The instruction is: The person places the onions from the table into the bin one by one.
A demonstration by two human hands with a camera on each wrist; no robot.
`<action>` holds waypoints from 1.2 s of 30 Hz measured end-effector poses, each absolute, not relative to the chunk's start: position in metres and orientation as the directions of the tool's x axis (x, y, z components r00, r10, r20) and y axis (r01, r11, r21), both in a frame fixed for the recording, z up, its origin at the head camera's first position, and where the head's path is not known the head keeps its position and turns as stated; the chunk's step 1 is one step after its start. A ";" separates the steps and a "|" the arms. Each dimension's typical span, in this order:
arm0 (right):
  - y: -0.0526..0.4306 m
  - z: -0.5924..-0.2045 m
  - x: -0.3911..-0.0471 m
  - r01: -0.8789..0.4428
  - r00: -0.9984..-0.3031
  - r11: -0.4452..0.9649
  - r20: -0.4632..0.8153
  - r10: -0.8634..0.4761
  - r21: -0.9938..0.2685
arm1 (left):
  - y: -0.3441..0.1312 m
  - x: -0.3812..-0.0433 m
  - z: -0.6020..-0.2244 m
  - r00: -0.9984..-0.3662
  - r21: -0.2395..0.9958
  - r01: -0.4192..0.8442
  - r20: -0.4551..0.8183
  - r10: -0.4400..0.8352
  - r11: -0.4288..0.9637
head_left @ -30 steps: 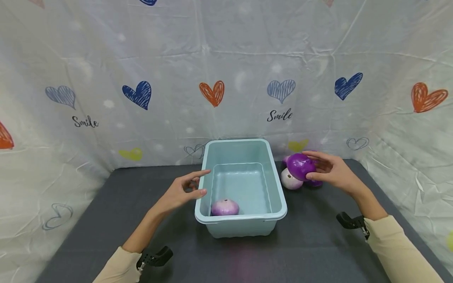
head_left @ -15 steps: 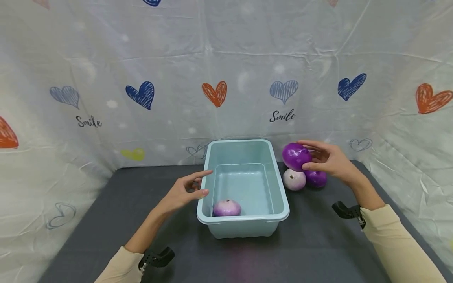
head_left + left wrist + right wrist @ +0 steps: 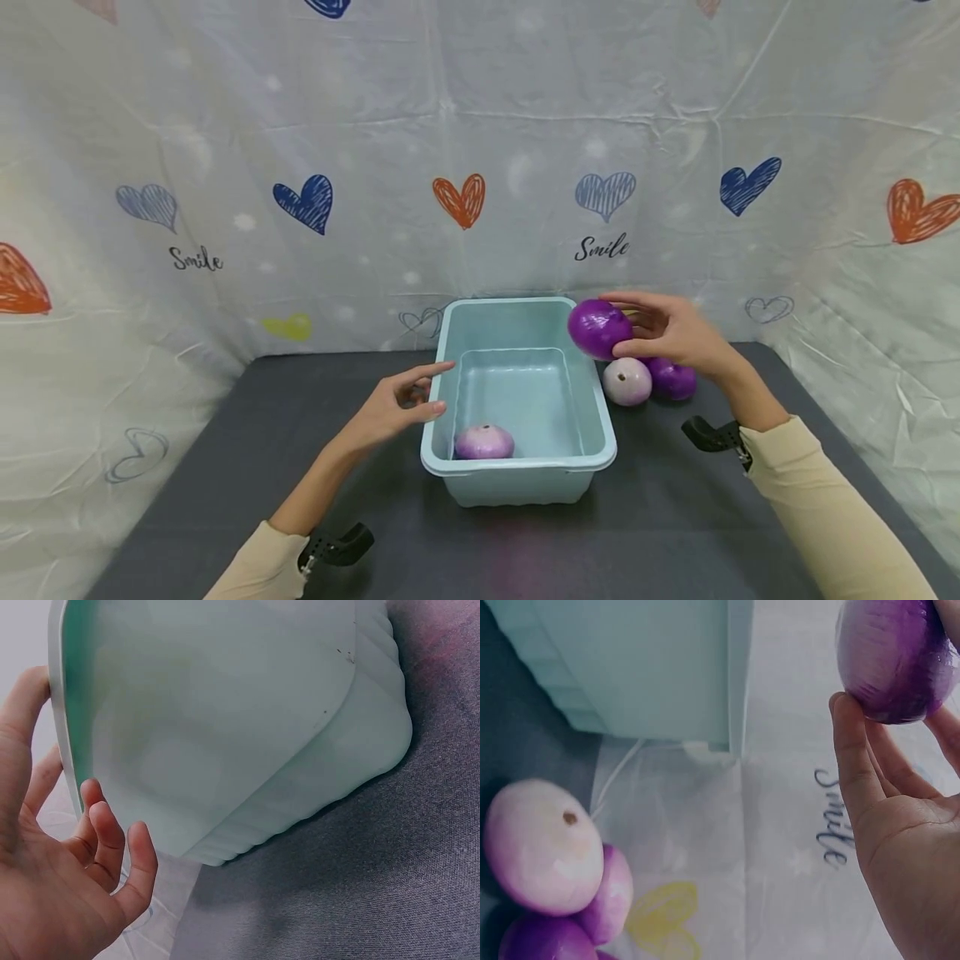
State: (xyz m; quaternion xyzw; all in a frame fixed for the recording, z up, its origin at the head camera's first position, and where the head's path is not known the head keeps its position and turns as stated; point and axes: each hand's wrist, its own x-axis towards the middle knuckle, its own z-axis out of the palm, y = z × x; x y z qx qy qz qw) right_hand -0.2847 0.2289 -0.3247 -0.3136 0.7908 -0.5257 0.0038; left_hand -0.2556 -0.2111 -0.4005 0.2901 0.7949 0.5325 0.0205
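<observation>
On a dark tabletop (image 3: 652, 517), a pale blue tub (image 3: 517, 487) stands upright. Nearest, two cream sleeves (image 3: 832, 508) with black wrist straps (image 3: 341, 546) reach in from either side of the tub. Inside the tub, near its front left corner, lies a pink-purple onion-like ball (image 3: 485, 442). At the tub's left rim is the left hand (image 3: 393, 406), its fingers loosely bent and grasping nothing. Right of the tub sit a whitish ball (image 3: 627, 382) and a dark purple ball (image 3: 672, 380), close together. Above them, the right hand (image 3: 671, 335) grasps a glossy purple ball (image 3: 598, 330) between its fingers, raised by the tub's far right corner. Behind the tub hangs a white cloth (image 3: 517, 108) printed with hearts and "Smile".
</observation>
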 end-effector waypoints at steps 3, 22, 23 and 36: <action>0.220 -0.324 -0.288 -0.504 -0.776 0.212 0.331 -0.538 -0.837 | -0.211 -0.255 -0.401 -0.835 0.861 0.433 0.272 0.477 0.266; 0.202 -0.327 -0.289 -0.461 -0.731 0.109 0.307 -0.609 -0.881 | -0.211 -0.253 -0.400 -0.839 0.862 0.427 0.266 0.474 0.273; 0.206 -0.327 -0.288 -0.462 -0.738 0.120 0.306 -0.601 -0.879 | -0.211 -0.254 -0.401 -0.841 0.862 0.425 0.264 0.472 0.277; 0.254 -0.343 -0.284 -0.464 -0.799 0.223 0.297 -0.522 -0.857 | -0.209 -0.257 -0.404 -0.842 0.859 0.427 0.263 0.471 0.282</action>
